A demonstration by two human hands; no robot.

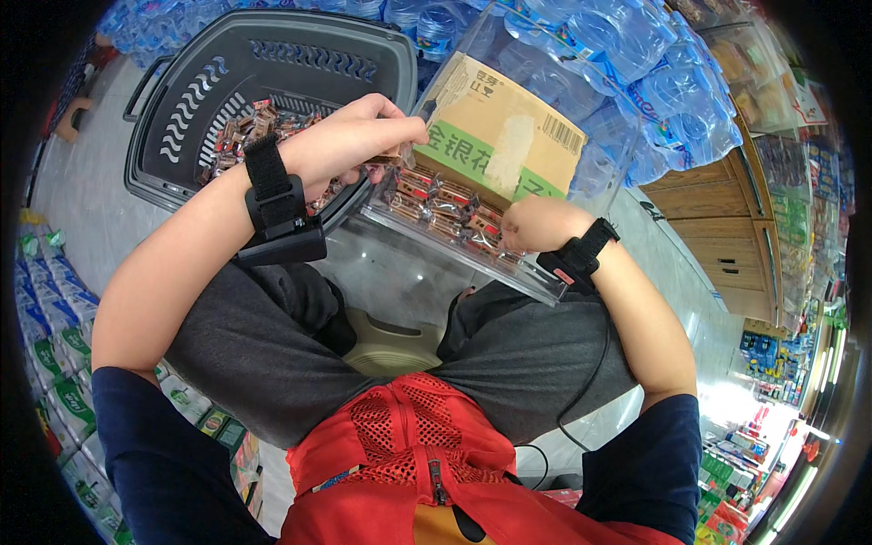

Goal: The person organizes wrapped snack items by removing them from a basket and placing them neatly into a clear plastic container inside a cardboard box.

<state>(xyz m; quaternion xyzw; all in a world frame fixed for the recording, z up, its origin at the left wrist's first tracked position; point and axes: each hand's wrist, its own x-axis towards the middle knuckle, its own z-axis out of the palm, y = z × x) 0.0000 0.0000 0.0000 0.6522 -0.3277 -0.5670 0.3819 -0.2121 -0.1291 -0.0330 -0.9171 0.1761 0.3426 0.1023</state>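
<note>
A clear plastic box [472, 258] stands tilted in front of me, with small brown-and-red wrapped candies [445, 207] in rows along its near side. My left hand [368, 145] is over the box's left corner, its fingers closed on a small wrapped candy [389, 159]. At the right end of the rows, my right hand [545, 225] is curled with its fingertips down among the candies; its grip is partly hidden. Behind the rows, a cardboard carton [509, 123] with a green band leans in the box. More wrapped candies lie loose in a dark grey basket [300, 32] at the left.
Shrink-wrapped water bottles [672, 82] are stacked behind the box and basket. A wooden cabinet [727, 236] stands at the right. Green-and-white packages [68, 363] line the left edge. A beige stool [391, 343] is between my legs. A cable [599, 363] hangs from my right wrist.
</note>
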